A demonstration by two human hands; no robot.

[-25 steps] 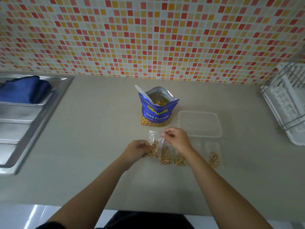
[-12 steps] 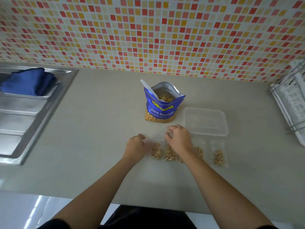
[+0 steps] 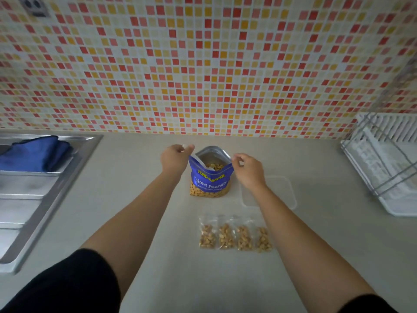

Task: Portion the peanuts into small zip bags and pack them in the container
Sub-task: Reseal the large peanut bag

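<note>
A person's two bare arms, in short black sleeves, reach across a matte beige tabletop [image 3: 126, 168] toward an upright blue foil pouch of salted peanuts [image 3: 209, 179] at centre frame. The pouch's silver-lined mouth gapes open and pale nuts show both inside and through a clear window along its base. The left hand [image 3: 174, 158], at the pouch's upper left corner, pinches the thin handle of a white spoon [image 3: 185, 146] between thumb and fingers, and the spoon's lower part slants down into the pouch. The right hand [image 3: 248, 169] is at the pouch's upper right corner with its fingers curled toward the rim. Whether they actually grip the foil cannot be told.

In the lower centre of the frame, between the forearms, four small clear zip bags [image 3: 225, 236] lie flat in a tidy row just beside one another, each holding a clump of peanuts. A shallow rectangular container [image 3: 282, 193] of translucent plastic with rounded corners sits right of the pouch, partly behind the right wrist.

At left, a brushed stainless-steel sink [image 3: 56, 188] with a ribbed drainboard carries a folded blue cloth [image 3: 33, 154]. At right stands a white slatted dish rack [image 3: 383, 159] with wire rails. A glossy mosaic wall [image 3: 203, 64] of small red, orange, yellow and white square tiles fills the upper half of the frame.
</note>
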